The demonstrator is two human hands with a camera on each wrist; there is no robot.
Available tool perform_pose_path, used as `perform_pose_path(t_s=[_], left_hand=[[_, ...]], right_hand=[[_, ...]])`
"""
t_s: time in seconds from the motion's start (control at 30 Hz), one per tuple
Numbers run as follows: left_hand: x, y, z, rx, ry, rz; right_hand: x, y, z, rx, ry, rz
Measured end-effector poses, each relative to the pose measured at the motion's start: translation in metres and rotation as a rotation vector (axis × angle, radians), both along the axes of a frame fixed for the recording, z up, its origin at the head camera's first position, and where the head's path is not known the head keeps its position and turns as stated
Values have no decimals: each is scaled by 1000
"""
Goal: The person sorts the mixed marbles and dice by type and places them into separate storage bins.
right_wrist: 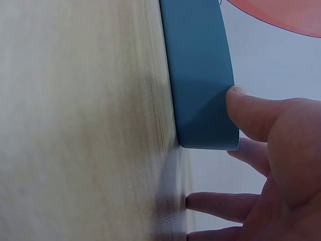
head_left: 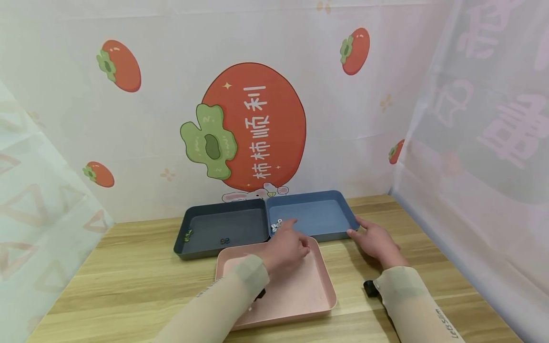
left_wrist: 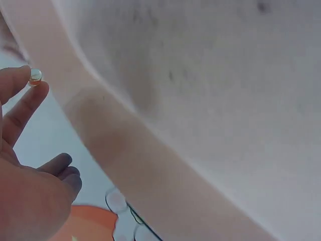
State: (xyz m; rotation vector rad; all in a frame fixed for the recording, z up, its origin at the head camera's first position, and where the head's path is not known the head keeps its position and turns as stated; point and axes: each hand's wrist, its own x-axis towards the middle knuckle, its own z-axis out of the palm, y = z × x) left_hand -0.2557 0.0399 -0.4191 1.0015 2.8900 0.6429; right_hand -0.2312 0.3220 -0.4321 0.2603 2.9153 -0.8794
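My left hand (head_left: 285,245) hovers above the far part of the pink tray (head_left: 298,293), close to the blue tray's near-left corner. Between its thumb and index fingertip it pinches a small clear marble with orange inside (left_wrist: 35,77); the other fingers are loosely bent. My right hand (head_left: 377,242) holds the near-right corner of the blue tray (head_left: 321,215), thumb on the rim (right_wrist: 234,89) and index finger partly hidden beyond it. Several small white pieces (head_left: 276,225) lie in the blue tray's left end.
A dark grey tray (head_left: 227,221) adjoins the blue tray on the left. Inside it, green marbles (head_left: 188,235) sit at the left and two darker ones (head_left: 225,241) near the front. Behind the wooden table (head_left: 124,267) hangs a printed cloth (head_left: 317,47).
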Motion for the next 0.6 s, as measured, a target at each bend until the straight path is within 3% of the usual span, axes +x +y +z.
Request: perform_pose_path(t_s=[0.17, 0.37, 0.5, 0.6], left_hand=[[-12, -23, 19, 63, -66, 66], [-30, -70, 40, 150, -97, 197], [-42, -107, 50, 130, -26, 286], [-52, -138, 49, 101, 69, 318]], right_hand=[[-1, 0, 0, -2, -1, -6], [0, -1, 1, 12, 8, 0], [-1, -2, 1, 16, 8, 3], [-1, -2, 1, 19, 12, 5]])
